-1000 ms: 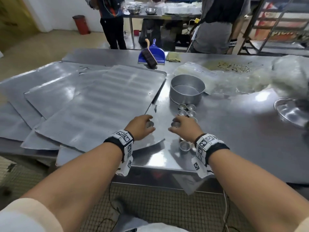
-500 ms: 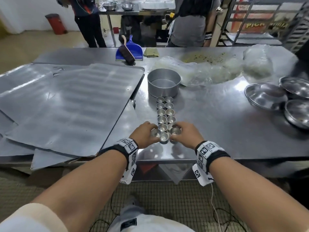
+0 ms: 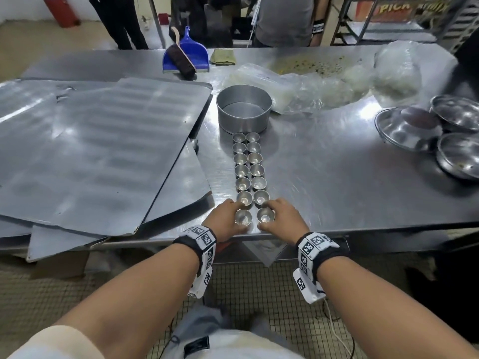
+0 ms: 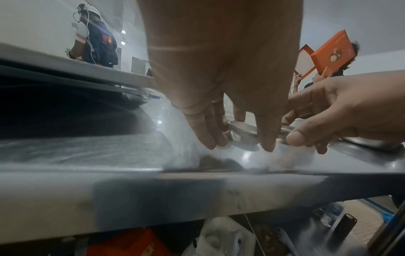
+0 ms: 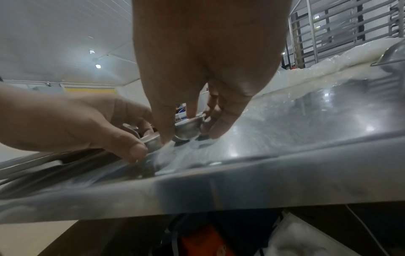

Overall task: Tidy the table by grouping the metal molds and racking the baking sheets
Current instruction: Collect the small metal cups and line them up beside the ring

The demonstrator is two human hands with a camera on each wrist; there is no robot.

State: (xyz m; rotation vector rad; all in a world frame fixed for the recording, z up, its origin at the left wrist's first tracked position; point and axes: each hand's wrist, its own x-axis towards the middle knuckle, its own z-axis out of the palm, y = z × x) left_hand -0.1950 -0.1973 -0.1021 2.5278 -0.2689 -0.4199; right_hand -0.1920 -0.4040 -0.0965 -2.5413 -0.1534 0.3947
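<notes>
Several small metal cup molds (image 3: 248, 165) stand in two straight rows on the steel table (image 3: 337, 182), running from a round cake tin (image 3: 243, 108) toward the front edge. My left hand (image 3: 228, 218) grips the nearest left mold (image 3: 243, 218) between thumb and fingers; the left wrist view shows that mold (image 4: 242, 136) pinched. My right hand (image 3: 281, 217) grips the nearest right mold (image 3: 265, 216), seen as a mold (image 5: 188, 129) in the right wrist view. Several flat baking sheets (image 3: 98, 149) lie overlapped on the table's left half.
Three steel bowls (image 3: 409, 128) sit at the right edge. Crumpled plastic bags (image 3: 324, 84), a blue dustpan (image 3: 191, 54) with a brush and a folded cloth (image 3: 223, 57) lie at the back. People stand beyond the table, and a metal rack (image 3: 388, 24) is at the far right.
The view swung left, so the scene sits further right. The two rows of molds now lie straight, and both hands have drawn back to grip the last pair at the front edge.
</notes>
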